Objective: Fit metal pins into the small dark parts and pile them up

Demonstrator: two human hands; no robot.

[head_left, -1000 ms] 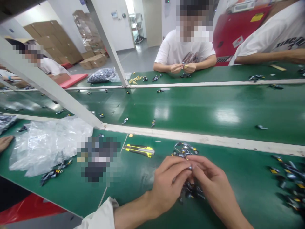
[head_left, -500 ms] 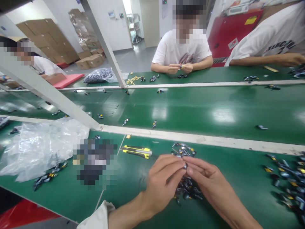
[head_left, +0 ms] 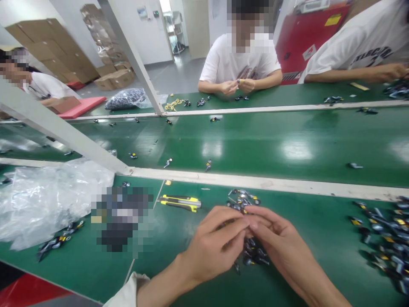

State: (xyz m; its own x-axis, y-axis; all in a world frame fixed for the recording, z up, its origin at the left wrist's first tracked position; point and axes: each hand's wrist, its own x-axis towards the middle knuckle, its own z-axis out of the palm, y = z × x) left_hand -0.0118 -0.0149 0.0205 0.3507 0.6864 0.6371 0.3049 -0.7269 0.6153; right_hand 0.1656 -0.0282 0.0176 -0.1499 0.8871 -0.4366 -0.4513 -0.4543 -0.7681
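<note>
My left hand (head_left: pixel 214 244) and my right hand (head_left: pixel 277 238) meet fingertip to fingertip over the near bench. The fingers of both are closed in a pinch. The small shiny metal part between them, seen half a second ago, is now mostly covered by fingers. Beneath and behind the hands lies a loose pile of small black-and-silver metal parts (head_left: pixel 254 251), some with yellow bits. More of the pile (head_left: pixel 243 197) shows just beyond the fingers. A yellow-and-black utility knife (head_left: pixel 180 203) rests left of my hands.
A bigger heap of similar parts (head_left: pixel 388 238) lies at right. Clear plastic bags (head_left: pixel 51 196) and a blurred dark object (head_left: pixel 121 217) are at left. A white rail (head_left: pixel 243 178) borders a green belt (head_left: pixel 255 140) carrying scattered parts. Co-workers (head_left: pixel 241 64) sit across it.
The fingertips have closed over the small metal part, which no longer shows clearly. Both hands stay at nearly the same place. The camera view has shifted slightly.
</note>
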